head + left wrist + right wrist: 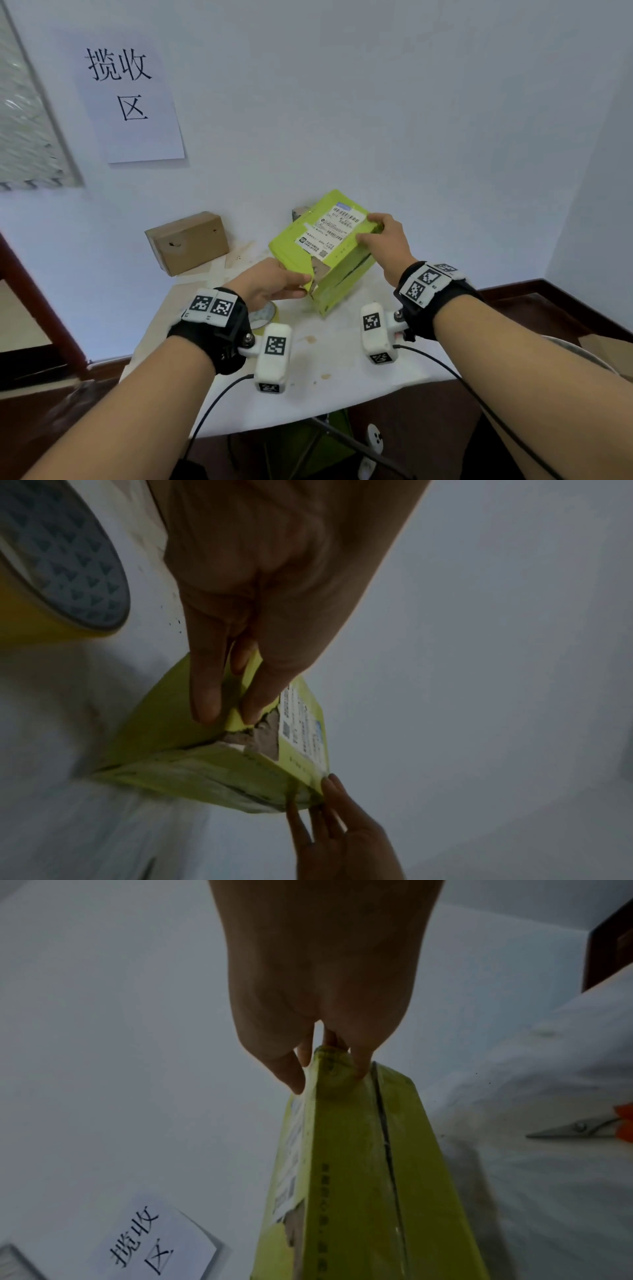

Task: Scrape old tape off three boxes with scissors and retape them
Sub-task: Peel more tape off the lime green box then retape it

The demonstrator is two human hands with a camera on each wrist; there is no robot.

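Green box (329, 253), tilted and held above a white-covered table (318, 356) by both hands. Its seams are closed, so its contents cannot be told; a white shipping label (330, 231) covers the upper face, and at the near corner the green skin is torn away to bare brown card (318, 270). Left hand (270, 286) grips that near left corner: in the left wrist view its fingers (205, 685) lie on one side of a loose green flap and the thumb on the other, pinching the flap just beside the tear. Right hand (383, 240) holds the far right corner; the right wrist view shows its fingertips (291, 1077) curled over the corner, some on the label face and some on the side face. The box thus lies between the two hands, touching both, with its lowest corner near the table surface.

Brown box (188, 243), also closed, stands at the far left of the table against the wall. Tape roll (263, 317) lies on the table just beneath the left wrist, largely hidden in the head view; the left wrist view shows its yellow side and patterned grey core. Scissors (582, 1127) with orange handles lie on the cloth to the right of the green box, seen in the right wrist view only. A dark slit along the side face of the green box is clearest in that same view. Paper sign (130, 92) with black characters hangs on the wall at far left.
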